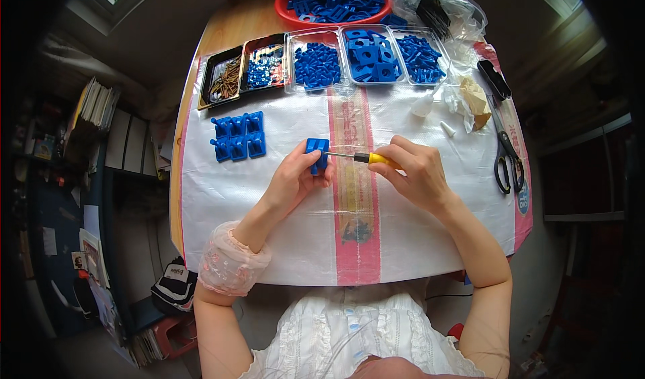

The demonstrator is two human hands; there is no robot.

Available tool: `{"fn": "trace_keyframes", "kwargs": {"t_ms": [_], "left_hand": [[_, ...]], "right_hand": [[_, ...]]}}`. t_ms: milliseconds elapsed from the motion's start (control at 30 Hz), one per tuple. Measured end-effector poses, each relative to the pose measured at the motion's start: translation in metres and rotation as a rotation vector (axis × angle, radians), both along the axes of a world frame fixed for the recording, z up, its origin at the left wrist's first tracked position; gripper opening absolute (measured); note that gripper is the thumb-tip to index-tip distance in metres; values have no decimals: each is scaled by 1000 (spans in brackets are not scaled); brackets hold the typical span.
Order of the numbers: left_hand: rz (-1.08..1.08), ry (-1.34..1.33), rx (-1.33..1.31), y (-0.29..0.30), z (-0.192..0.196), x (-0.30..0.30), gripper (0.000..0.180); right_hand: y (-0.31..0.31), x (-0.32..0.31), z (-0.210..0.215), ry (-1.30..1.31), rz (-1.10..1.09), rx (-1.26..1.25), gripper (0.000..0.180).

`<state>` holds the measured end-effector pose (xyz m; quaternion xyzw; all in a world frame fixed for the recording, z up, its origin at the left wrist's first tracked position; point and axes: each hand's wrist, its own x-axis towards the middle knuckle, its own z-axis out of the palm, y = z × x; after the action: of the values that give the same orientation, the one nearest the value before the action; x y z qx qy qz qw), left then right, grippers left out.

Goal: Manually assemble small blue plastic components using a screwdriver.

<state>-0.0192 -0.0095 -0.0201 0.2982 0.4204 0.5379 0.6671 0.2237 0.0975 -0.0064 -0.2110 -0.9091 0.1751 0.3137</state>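
My left hand (pixel 297 175) is closed around a blue plastic part (pixel 318 152) above the middle of the table, thumb on its face. In my right hand (pixel 418 169) is a screwdriver (pixel 379 159) with a yellow and black handle, gripped by the fingers. Its metal shaft points left, and the tip meets the blue part or lies right at it; a screw there is too small to make out. Left of my hands, several blue assembled pieces (pixel 238 137) stand in two rows on the white sheet.
Along the far side stand trays of brown screws (pixel 226 78), small metal pieces (pixel 266 70) and blue parts (pixel 317 65). Behind them is a red basin (pixel 285 15) beside a clear plastic bag (pixel 463 9). Black scissors (pixel 508 157), crumpled paper (pixel 476 103) and a white nozzle (pixel 448 129) lie at right.
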Motion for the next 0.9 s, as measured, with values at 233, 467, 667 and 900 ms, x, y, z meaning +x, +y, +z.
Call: {"fn": "trace_keyframes", "kwargs": {"t_ms": [233,467,667,900], "left_hand": [[6,-11,-2,0,0,0,20],[8,-10,1,0,-2,-1,20],[11,-22,-10,0,-2,-1,20],[8,-24,-7,0,-1,-1,20]], "right_hand": [[0,-1,-4,-13,9,-41,21],[-1,-2,-3,37,17,-46,21],[0,-1,1,-46,16,-66,17],[1,-2,-8,0,9,-92,19]]}}
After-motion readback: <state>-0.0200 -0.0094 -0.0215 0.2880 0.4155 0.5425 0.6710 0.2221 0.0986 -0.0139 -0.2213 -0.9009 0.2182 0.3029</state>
